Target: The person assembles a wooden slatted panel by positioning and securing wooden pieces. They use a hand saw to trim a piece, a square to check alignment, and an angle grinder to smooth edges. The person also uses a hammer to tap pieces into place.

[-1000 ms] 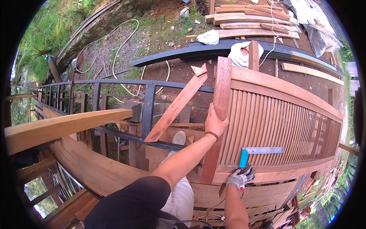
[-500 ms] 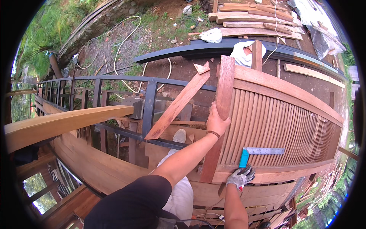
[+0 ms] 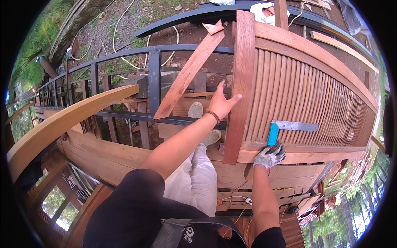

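A reddish-brown wooden panel (image 3: 259, 74) with many thin slats lies in front of me on the right, a wide upright board (image 3: 244, 53) along its left end. Bare, with fingers spread and thumb apart, my left hand (image 3: 223, 102) is open beside that board's left edge and grips nothing. My right hand (image 3: 269, 157), in a grey-white glove, has its fingers curled over the panel's near rail (image 3: 306, 156). A bit of red shows under its wrist. Just beyond the glove, a try square (image 3: 273, 133) with a turquoise handle and metal blade rests on the slats.
A loose plank (image 3: 190, 74) leans across a dark metal frame (image 3: 154, 78) at left, a small wooden offcut (image 3: 213, 28) at its top. One light beam (image 3: 74, 115) juts in from the left. Dark metal beams (image 3: 186, 25) lie beyond. Cables (image 3: 240, 199) run below the panel.
My left hand has let go of the upright board and moved off its edge, fingers now spread. My right hand stays at the near rail by the square. The view has shifted, showing both shoes.
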A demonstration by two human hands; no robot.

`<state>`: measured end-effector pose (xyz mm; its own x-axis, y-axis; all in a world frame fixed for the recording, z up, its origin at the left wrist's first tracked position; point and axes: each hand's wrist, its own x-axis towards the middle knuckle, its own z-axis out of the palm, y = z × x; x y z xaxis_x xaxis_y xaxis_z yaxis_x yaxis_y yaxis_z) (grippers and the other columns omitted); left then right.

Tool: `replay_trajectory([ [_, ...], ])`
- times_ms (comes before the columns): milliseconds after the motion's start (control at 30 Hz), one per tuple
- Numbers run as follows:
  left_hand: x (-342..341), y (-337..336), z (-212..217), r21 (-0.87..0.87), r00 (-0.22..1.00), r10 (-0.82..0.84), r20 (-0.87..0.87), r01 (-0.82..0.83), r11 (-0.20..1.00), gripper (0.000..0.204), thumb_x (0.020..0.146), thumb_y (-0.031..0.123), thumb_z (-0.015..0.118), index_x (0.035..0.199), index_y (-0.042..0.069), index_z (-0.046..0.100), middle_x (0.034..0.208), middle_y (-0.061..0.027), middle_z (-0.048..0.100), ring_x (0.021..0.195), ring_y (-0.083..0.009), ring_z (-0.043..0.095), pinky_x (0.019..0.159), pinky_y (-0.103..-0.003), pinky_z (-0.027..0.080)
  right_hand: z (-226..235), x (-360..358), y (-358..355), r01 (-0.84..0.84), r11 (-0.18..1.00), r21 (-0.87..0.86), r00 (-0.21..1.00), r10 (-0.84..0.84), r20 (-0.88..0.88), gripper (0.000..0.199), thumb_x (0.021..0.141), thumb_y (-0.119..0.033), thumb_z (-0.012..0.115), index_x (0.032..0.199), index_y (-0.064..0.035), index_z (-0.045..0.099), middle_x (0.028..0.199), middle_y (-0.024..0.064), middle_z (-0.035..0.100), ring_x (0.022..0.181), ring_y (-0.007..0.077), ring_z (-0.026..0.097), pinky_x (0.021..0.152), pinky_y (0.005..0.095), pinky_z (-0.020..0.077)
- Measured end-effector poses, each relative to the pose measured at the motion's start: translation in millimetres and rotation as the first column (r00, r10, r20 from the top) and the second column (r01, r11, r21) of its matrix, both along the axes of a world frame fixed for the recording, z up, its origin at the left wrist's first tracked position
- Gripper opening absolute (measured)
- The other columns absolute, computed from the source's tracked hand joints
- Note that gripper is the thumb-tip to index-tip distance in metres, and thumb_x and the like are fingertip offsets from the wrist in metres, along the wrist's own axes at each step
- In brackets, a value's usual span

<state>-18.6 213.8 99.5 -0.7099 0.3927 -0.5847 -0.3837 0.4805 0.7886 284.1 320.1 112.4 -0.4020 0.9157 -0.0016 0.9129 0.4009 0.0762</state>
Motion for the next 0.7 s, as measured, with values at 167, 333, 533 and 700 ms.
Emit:
replay_trajectory([
  [167,50,-5,22,-0.090,0.992,-0.125,-0.022,0.123,0.988,0.107,0.075,0.027,0.085,0.151,-0.006,0.017,0.145,-0.0250,0.046,0.134,-0.0292,0.048,0.111,-0.036,0.039,7,-7,1,-0.030,1.000,-0.005,1.000,0.030,-0.002,0.066,0.084,-0.021,0.063,0.146,-0.0143,0.041,0.149,0.0187,0.038,0.141,0.0361,0.030,0.118,0.0561,0.0175],
  [333,57,-10,23,0.023,0.991,-0.133,0.029,0.132,0.991,0.107,0.076,0.026,0.084,0.151,-0.008,0.016,0.136,-0.0262,0.055,0.125,-0.0317,0.057,0.107,-0.037,0.042,13,-6,0,-0.031,0.999,-0.009,0.999,0.031,-0.028,0.066,0.086,-0.023,0.063,0.146,-0.0136,0.040,0.149,0.0192,0.037,0.141,0.0373,0.029,0.118,0.0566,0.0158],
  [533,52,-10,11,-0.040,0.988,-0.145,0.057,0.147,0.988,0.107,0.076,0.023,0.084,0.153,-0.006,0.014,0.137,-0.0251,0.055,0.125,-0.0315,0.058,0.106,-0.035,0.044,5,0,2,-0.039,0.999,0.009,0.999,0.039,-0.032,0.051,0.096,-0.038,0.057,0.141,-0.0170,0.049,0.143,0.0179,0.046,0.137,0.0364,0.036,0.115,0.0526,0.0234],
  [700,43,-1,18,-0.180,0.966,-0.251,0.067,0.259,0.949,0.093,0.077,0.025,0.084,0.146,-0.005,0.030,0.134,-0.0231,0.058,0.124,-0.0311,0.058,0.105,-0.035,0.045,36,-23,35,-0.084,0.983,-0.161,0.991,0.066,-0.114,0.074,0.080,-0.054,0.072,0.137,-0.0119,0.050,0.133,0.0155,0.054,0.128,0.0342,0.046,0.109,0.0501,0.0344],
])
